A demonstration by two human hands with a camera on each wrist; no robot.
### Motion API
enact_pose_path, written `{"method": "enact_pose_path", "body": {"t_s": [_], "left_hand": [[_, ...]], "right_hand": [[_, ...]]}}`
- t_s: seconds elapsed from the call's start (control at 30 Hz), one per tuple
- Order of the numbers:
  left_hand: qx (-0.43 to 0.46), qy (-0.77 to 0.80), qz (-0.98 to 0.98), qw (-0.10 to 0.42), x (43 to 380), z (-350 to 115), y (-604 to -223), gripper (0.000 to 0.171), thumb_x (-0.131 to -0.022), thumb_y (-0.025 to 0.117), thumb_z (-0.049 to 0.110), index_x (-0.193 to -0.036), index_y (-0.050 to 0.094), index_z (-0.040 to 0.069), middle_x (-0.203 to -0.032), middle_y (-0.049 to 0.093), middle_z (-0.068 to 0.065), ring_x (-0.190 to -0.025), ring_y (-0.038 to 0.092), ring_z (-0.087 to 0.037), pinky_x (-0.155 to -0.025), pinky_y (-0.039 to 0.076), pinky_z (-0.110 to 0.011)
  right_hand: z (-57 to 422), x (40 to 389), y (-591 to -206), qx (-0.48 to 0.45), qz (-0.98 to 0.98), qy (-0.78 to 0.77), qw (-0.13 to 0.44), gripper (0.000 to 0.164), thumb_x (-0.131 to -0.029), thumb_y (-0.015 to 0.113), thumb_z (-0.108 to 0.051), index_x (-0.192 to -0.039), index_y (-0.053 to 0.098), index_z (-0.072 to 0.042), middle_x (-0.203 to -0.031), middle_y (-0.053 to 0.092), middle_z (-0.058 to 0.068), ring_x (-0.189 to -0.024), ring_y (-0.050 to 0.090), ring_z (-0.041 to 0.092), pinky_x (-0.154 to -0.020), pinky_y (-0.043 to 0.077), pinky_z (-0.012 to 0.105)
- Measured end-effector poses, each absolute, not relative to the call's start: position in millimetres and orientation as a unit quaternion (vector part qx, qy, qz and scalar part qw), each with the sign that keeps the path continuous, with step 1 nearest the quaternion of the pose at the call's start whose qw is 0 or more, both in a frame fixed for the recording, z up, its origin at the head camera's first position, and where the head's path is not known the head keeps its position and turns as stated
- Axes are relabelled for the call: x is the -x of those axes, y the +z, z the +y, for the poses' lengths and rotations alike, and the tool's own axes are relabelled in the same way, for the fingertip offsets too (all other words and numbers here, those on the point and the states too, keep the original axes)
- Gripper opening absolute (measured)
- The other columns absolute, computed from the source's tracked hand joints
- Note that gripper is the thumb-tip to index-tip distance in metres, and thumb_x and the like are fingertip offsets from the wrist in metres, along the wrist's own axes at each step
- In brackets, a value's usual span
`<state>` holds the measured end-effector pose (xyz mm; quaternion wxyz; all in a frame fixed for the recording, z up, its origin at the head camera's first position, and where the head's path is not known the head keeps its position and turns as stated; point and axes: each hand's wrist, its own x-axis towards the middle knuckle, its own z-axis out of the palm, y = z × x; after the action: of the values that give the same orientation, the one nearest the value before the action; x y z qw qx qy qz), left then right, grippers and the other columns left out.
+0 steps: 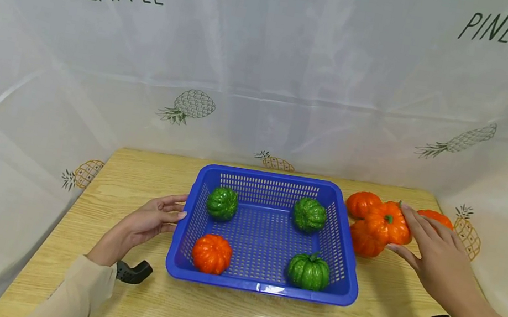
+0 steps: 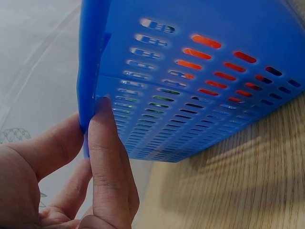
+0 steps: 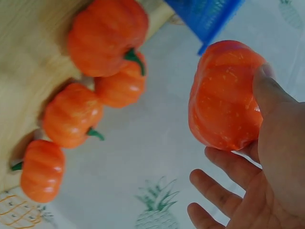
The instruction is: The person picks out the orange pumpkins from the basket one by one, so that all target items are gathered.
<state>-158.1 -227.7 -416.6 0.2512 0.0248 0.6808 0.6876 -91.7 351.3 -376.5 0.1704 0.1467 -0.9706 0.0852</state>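
Note:
My left hand [image 1: 149, 222] pinches the left rim of a blue plastic basket [image 1: 260, 287], with the thumb and fingers [image 2: 106, 157] on opposite sides of the edge. Inside, a small orange pumpkin [image 1: 211, 254] sits in the front left corner. Green pumpkins occupy the other corners: back left [image 1: 222, 203], back right [image 1: 309, 215] and front right [image 1: 308, 272]. To the right of the basket, my right hand [image 1: 441, 257] holds another orange pumpkin [image 3: 226, 98] between thumb and fingers, raised over the others; its remaining fingers are spread.
Several more orange pumpkins [image 3: 74, 114] lie grouped on the wooden table [image 1: 207, 316], right of the basket near the back edge. A pale sheet [image 1: 270, 60] printed with pineapples hangs behind the table and along its sides.

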Motion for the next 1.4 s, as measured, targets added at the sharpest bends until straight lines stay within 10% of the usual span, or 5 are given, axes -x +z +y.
{"method": "enact_pose_path", "body": {"t_s": [1.4], "left_hand": [[-0.03,0.69,0.676,0.257,159,-229,-417,0.067,-0.109,0.053,0.003,-0.167,0.018,-0.005,-0.127,0.062,-0.003,-0.1,0.07,-0.009,-0.091,0.06,-0.026]], "right_hand": [[416,85,-452,-0.071,-0.986,0.096,0.119,0.08,-0.106,0.063,-0.043,-0.163,0.031,0.004,-0.136,0.054,0.044,-0.111,0.05,0.069,-0.086,0.042,0.08]]}}
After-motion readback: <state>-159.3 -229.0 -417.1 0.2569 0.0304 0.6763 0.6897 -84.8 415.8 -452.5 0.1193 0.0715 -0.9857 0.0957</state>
